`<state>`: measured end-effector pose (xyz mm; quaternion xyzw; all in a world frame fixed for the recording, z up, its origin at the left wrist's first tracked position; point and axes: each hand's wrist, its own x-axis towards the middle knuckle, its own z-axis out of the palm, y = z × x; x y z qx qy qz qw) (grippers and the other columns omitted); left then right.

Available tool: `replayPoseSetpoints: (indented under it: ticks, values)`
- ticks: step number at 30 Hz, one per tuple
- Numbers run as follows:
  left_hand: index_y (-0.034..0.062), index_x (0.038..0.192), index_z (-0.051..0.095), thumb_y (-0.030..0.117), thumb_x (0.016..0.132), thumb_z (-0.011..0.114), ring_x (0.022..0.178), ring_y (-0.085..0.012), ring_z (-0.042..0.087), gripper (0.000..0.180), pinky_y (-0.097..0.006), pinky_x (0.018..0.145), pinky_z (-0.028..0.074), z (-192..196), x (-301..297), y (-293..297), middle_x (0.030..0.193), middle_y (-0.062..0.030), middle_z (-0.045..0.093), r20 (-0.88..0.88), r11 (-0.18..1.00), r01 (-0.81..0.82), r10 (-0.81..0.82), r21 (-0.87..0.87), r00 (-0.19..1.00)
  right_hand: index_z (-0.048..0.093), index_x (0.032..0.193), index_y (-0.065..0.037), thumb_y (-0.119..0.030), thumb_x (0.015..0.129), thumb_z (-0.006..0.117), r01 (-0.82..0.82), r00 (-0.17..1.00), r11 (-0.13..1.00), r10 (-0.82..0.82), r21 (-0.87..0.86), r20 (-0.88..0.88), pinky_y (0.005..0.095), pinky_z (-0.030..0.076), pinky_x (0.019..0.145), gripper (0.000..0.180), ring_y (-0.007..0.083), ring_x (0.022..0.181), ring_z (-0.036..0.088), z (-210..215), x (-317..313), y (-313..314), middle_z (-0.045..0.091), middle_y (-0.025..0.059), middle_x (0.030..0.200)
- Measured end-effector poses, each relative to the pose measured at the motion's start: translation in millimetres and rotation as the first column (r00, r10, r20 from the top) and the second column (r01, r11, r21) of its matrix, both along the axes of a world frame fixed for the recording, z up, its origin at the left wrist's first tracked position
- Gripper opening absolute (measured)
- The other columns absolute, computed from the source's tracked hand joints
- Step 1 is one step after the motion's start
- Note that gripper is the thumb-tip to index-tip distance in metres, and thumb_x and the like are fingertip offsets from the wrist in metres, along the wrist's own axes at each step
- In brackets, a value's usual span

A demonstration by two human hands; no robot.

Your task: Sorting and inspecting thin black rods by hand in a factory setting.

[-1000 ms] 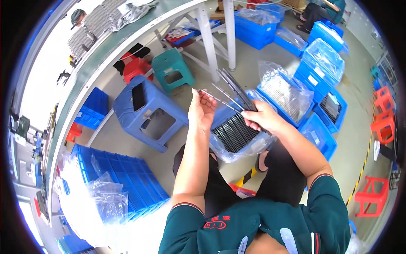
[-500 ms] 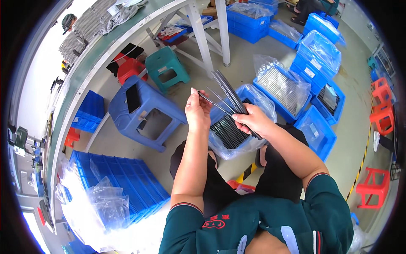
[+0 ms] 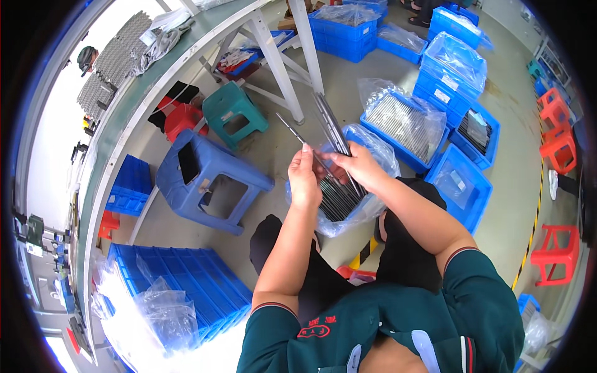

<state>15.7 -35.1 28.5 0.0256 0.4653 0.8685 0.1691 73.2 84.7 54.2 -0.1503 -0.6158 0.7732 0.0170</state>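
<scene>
My left hand [image 3: 305,178] pinches one thin dark rod [image 3: 290,129] between thumb and fingers, its tip pointing up and to the left. Close beside it, my right hand [image 3: 362,166] is closed round a bundle of similar dark rods [image 3: 334,127], which slant upward to the left. The single rod's lower end runs towards the right hand's fingers. Both hands are above a blue bin lined with a clear plastic bag [image 3: 384,144]. Many dark rods [image 3: 337,200] lie side by side in that bin, partly hidden by my hands.
A blue stool [image 3: 239,171] with a phone [image 3: 188,163] on it stands left, a green stool [image 3: 233,110] behind it. Blue bins [image 3: 465,186] line the right, one holding bagged pale rods [image 3: 407,127]. Stacked blue crates [image 3: 186,286] stand near left, beside a long workbench [image 3: 180,59].
My left hand has come lower and to the right, closer to my right hand, and the single rod now sticks up beyond its fingertips. The bundle stays in my right hand.
</scene>
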Motion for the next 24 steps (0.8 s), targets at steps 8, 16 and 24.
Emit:
replayPoseSetpoints:
  ticks: [8, 16, 24]
  values:
    - [0.0040, 0.086, 0.057, 0.033, 0.093, 0.048, 0.046, -0.0058, 0.036, 0.031, -0.020, 0.045, 0.033, 3.8, 15.4, 0.2, 0.062, -0.0003, 0.052, 0.126, 0.848, 0.500, -0.485, -0.177, 0.866, 0.052, 0.079, -0.006, -0.019, 0.081, 0.066, 0.016, 0.998, 0.967, -0.032, -0.255, -0.058, 0.0217, 0.031, 0.036, 0.020, 0.0052, 0.041, 0.039, 4.7, -16.7, 39.6, 0.045, -0.0025, 0.056]
    - [0.0037, 0.083, 0.059, 0.037, 0.089, 0.055, 0.053, -0.0075, 0.046, 0.034, -0.019, 0.048, 0.034, 5.2, 23.7, -6.7, 0.066, -0.0035, 0.058, 0.170, 0.622, 0.734, -0.720, -0.273, 0.673, 0.047, 0.071, -0.005, -0.018, 0.078, 0.070, 0.269, 0.951, 0.923, -0.300, -0.276, -0.076, 0.0273, 0.032, 0.035, 0.027, 0.0098, 0.038, 0.040, -6.7, -34.2, 87.9, 0.045, 0.0011, 0.053]
    - [0.0011, 0.094, 0.058, 0.035, 0.092, 0.051, 0.076, -0.0192, 0.061, 0.035, -0.030, 0.072, 0.050, 9.9, 6.1, -29.5, 0.087, -0.0121, 0.062, 0.174, 0.758, 0.639, -0.618, -0.129, 0.767, 0.048, 0.067, -0.006, -0.022, 0.082, 0.066, 0.240, 0.958, 0.926, -0.274, -0.292, -0.080, 0.0251, 0.032, 0.036, 0.028, 0.0090, 0.038, 0.039, -12.5, -26.3, 95.9, 0.043, -0.0001, 0.051]
